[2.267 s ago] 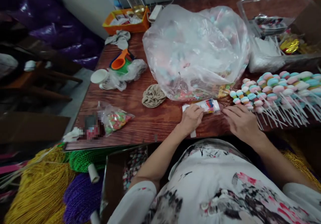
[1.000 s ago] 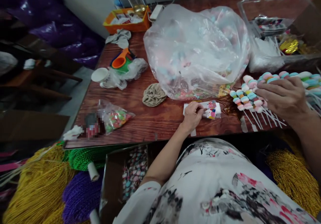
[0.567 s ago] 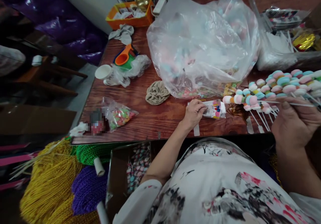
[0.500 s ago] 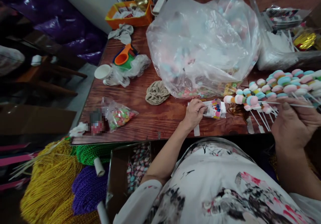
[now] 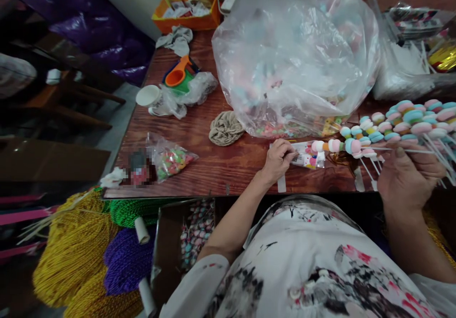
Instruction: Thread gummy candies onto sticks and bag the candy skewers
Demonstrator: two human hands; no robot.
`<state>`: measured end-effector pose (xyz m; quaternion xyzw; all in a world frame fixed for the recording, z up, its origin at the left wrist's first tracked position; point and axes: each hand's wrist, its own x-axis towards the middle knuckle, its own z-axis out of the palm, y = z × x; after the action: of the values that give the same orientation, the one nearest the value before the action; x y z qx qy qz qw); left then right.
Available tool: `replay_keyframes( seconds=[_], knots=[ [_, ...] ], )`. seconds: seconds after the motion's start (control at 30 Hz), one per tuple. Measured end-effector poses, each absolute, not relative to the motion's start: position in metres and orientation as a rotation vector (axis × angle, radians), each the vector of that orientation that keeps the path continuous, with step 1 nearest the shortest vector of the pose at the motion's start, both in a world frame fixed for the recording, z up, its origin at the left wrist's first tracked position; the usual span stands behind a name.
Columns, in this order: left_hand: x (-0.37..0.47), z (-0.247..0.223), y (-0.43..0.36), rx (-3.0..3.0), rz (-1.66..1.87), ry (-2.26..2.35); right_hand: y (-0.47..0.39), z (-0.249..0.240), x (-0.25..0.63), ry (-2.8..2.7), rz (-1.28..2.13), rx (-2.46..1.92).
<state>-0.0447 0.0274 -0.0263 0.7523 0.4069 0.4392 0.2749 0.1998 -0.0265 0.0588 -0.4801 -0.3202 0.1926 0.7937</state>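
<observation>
My left hand (image 5: 280,160) pinches the left end of a small clear plastic bag (image 5: 305,155) with a colourful print, which lies near the table's front edge. In my right hand (image 5: 406,178) is the white stick of a candy skewer (image 5: 335,146), threaded with pink, white, blue and orange marshmallow-like pieces. The skewer points left, and its tip overlaps the bag's right part; whether it is inside cannot be made out. Behind my right hand lies a pile of similar skewers (image 5: 409,117) with their sticks toward me.
A large clear sack (image 5: 292,61) of pastel pieces fills the table's back middle. To the left are a coiled beige cloth (image 5: 226,129), a bag of small coloured pieces (image 5: 173,161), a white cup (image 5: 147,95) and an orange bin (image 5: 187,21). A clear tub (image 5: 409,82) stands back right.
My right hand has brought the candy skewer leftward, so its tip now overlaps the printed bag. My left hand keeps its pinch on the bag. The view has shifted slightly.
</observation>
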Motion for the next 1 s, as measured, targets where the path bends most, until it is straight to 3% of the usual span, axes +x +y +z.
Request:
replay_keyframes(
  seconds=[0.3, 1.0],
  knots=[
    [-0.046, -0.023, 0.032, 1.892, 1.158, 1.053, -0.040, 0.053, 0.205, -0.750, 0.275, -1.039],
    [-0.048, -0.025, 0.031, 1.993, 1.136, 0.992, -0.051, 0.038, 0.201, -1.126, 0.411, -1.018]
  ],
)
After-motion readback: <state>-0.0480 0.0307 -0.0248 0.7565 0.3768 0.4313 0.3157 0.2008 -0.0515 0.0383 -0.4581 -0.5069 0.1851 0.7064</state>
